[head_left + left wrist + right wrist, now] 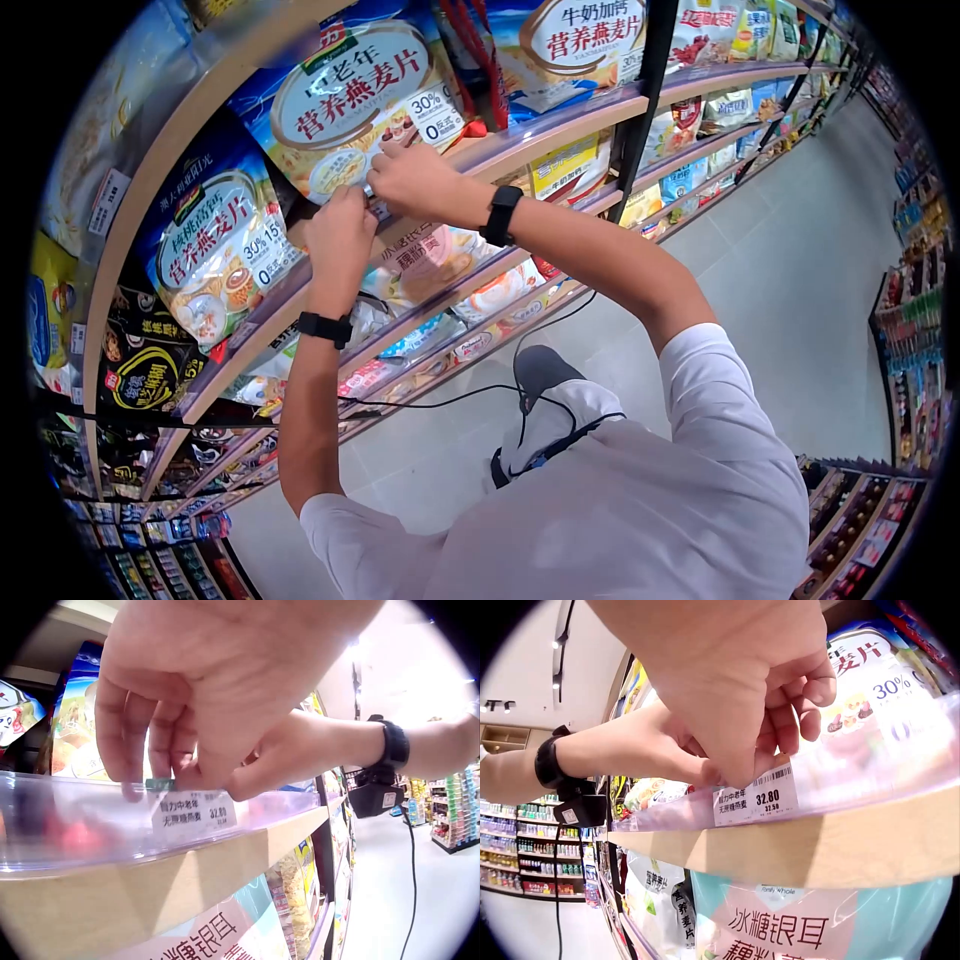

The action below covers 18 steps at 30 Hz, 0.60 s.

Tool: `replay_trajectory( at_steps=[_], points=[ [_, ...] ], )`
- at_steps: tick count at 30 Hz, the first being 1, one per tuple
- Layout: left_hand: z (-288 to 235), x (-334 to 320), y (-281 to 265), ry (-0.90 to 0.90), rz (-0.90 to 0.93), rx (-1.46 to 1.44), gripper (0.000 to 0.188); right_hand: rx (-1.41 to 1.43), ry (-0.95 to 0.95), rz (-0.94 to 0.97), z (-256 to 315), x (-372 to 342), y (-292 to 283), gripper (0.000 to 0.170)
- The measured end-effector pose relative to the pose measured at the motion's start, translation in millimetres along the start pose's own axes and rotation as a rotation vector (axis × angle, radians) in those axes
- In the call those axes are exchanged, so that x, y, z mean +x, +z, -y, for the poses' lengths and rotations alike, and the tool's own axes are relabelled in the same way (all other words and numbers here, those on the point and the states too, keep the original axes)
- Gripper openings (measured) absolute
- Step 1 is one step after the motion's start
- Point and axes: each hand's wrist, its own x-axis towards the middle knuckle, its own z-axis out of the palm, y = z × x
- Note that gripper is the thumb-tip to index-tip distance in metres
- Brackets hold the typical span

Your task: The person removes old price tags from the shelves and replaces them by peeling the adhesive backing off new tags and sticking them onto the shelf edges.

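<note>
My left hand (340, 240) and right hand (415, 182) meet at a shelf's front edge, thumbs and fingers close together. Between them is a white paper price tag (757, 796) printed 32.80, seen in both wrist views. Both hands pinch the tag at its upper edge. It sits against the clear plastic strip (82, 825) along the wooden shelf edge (780, 851). A bit of green (159, 784) shows above the tag, by the left fingertips. Just behind the hands stands a large blue and cream oatmeal bag (350, 100).
Another blue oatmeal bag (220, 245) stands to the left. On the shelf below is a pink and teal bag (787, 922). A black cable (440, 402) runs from the wrist gear past a shoe (548, 370) on the grey floor (800, 300).
</note>
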Motion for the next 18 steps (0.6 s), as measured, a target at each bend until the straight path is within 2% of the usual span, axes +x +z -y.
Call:
replay_trajectory(
  at_steps=[3,6,7,9,10,11,12,14,17,18],
  points=[
    [2.1,4.5,-8.0,-0.004,-0.152,-0.099,0.011,0.055,0.039,-0.06,-1.8,11.6,-25.0,0.018],
    [-5.4,-2.6,-38.3,-0.131,-0.19,-0.308,0.012,0.29,0.236,0.016,9.5,9.1,-64.2,0.023],
    [-10.8,-11.8,-46.4,-0.133,-0.266,-0.429,0.013,0.498,0.267,-0.089,16.7,-2.8,-74.8,0.029],
    [-32.4,-48.4,-63.4,-0.211,-0.261,-0.668,0.012,0.927,0.463,-0.118,42.4,-34.8,-107.9,0.034],
    [-38.7,-74.1,-56.9,-0.18,-0.287,-0.843,0.01,1.039,0.5,-0.08,54.8,-57.0,-119.4,0.039],
    [-54.2,-104.2,-57.5,-0.291,-0.217,-1.049,0.011,1.157,0.562,0.0,68.4,-77.2,-130.1,0.037],
    [-67.1,-130.8,-54.5,-0.278,-0.223,-1.152,0.013,1.315,0.643,0.114,83.1,-96.9,-137.4,0.031],
    [-84.6,-168.1,-49.4,-0.238,-0.145,-1.247,0.012,1.406,0.616,0.145,106.9,-142.7,-121.1,0.021],
    [-106.9,-198.8,-60.8,-0.402,-0.075,-1.382,0.011,1.72,0.89,0.146,132.5,-171.9,-145.9,0.012],
    [-114.0,-206.3,-62.1,-0.458,-0.078,-1.387,0.011,1.668,0.93,0.145,140.3,-178.1,-156.3,0.011]
  ],
)
